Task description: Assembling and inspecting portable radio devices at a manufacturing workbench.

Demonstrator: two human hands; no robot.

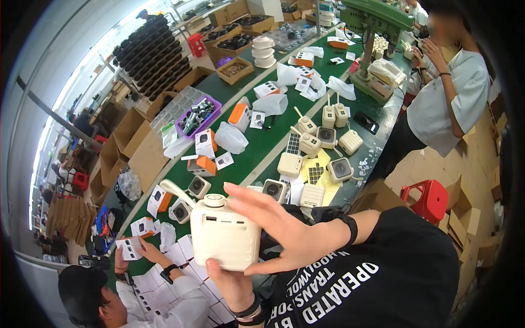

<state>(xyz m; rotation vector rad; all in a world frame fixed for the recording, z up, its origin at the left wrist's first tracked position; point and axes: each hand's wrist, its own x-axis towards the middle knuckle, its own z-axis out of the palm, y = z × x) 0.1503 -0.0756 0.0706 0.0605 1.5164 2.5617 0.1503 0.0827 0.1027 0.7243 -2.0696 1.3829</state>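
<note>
A cream boxy device (227,240) with rounded corners is held up close in front of me. A round knob stands on its top, a strap loop rises at its left, and small port slots show near its upper edge. My left hand (232,287) grips it from below, thumb on the bottom edge. Spanning its right side is my right hand (290,227), with long fingers at the top corner and thumb by the lower corner. Behind it, similar cream devices (340,170) lie on the green table (268,143), some on yellow sheets (316,170).
Orange-and-white boxes (205,143), plastic bags (231,138) and a purple tray (200,116) of metal parts line the table. A seated co-worker (90,298) at lower left handles a small box. Another person (448,98) stands right, near a green drill press (377,49) and red stool (426,199).
</note>
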